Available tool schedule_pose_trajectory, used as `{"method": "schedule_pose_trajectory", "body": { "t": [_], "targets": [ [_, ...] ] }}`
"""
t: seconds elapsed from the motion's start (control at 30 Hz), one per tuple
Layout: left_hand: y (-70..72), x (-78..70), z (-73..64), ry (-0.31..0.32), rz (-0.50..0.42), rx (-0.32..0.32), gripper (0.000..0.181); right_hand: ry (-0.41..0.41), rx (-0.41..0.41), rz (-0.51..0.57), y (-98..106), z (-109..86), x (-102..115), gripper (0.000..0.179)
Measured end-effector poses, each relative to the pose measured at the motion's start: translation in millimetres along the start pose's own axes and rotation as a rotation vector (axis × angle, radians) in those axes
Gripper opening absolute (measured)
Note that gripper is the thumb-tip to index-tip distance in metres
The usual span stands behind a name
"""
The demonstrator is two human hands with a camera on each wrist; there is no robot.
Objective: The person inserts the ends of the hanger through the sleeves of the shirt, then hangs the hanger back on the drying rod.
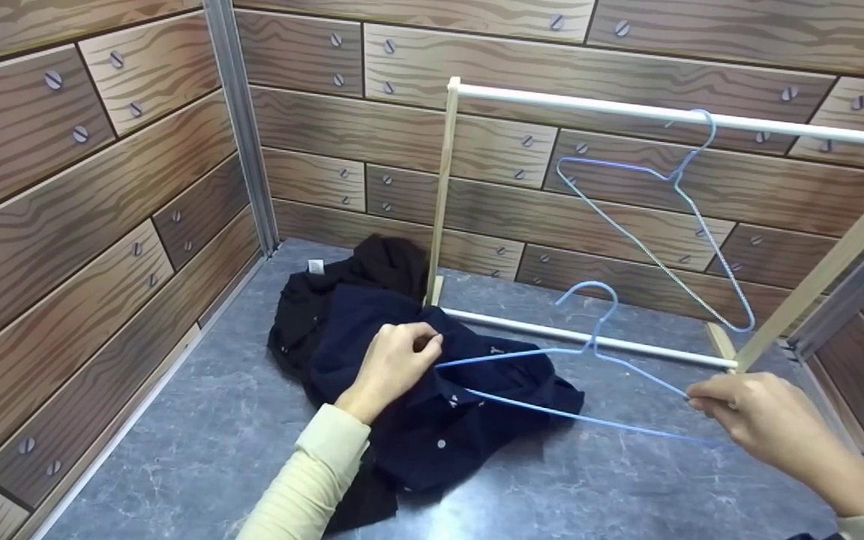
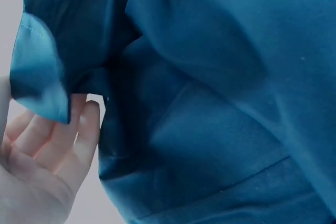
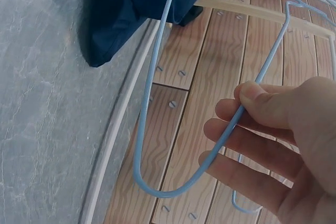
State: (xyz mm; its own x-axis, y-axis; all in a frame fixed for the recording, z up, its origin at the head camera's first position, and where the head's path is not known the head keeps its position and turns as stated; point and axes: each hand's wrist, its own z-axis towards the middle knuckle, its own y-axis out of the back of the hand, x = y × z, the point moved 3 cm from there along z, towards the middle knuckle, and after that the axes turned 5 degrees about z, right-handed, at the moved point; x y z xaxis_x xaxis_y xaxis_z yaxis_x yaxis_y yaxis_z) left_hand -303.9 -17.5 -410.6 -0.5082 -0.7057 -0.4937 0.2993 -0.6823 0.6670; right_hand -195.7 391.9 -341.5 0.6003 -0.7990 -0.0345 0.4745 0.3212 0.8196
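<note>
As hands [image 1: 394, 360] [image 1: 773, 416] pinch shirt [image 1: 428, 427] (left), hanger [image 3: 144, 108] (right) | white tag [image 1: 316, 266] | head view only

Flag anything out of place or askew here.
The blackish garment lies crumpled by the rack's left post, partly covered by the navy garment, as if dropped. The empty hanger hangs skewed from the rail, perhaps merely swivelled.

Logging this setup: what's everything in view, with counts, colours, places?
Surface: 1, gray, below
Walls: 3, brown plank-patterned, around
Metal posts: 2, gray, wall corners
Rack: 1, wood-coloured and white, right rear
Hanging hanger: 1, blue, on rack
Navy garment: 1, navy, centre
Dark garment: 1, near-black, partly beneath navy garment
Tag: 1, white, on dark garment
Held hanger: 1, blue, at navy garment
Sleeves: 2, pale yellow, near bottom edge
Left hand: 1, bare, pinching navy garment
Right hand: 1, bare, pinching held hanger
</note>
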Motion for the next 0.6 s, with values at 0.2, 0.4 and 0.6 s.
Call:
{"method": "schedule_pose_trajectory", "body": {
  "t": [0.2, 0.4, 0.6],
  "targets": [
    [-1.5, -8.6, 0.1, -0.067, 0.040, -0.031, 0.012, 0.024, 0.017, -0.015, -2.3, 7.3, 14.2, 0.022],
    [-5.1, -28.0, 0.4, -0.177, 0.091, -0.048, 0.008, 0.110, 0.000, -0.005, -6.0, 19.7, 32.9, 0.022],
    [-9.6, -46.8, 0.0, -0.263, 0.097, -0.067, 0.008, 0.175, -0.046, 0.009, -14.1, 28.8, 43.3, 0.019]
  ]
}}
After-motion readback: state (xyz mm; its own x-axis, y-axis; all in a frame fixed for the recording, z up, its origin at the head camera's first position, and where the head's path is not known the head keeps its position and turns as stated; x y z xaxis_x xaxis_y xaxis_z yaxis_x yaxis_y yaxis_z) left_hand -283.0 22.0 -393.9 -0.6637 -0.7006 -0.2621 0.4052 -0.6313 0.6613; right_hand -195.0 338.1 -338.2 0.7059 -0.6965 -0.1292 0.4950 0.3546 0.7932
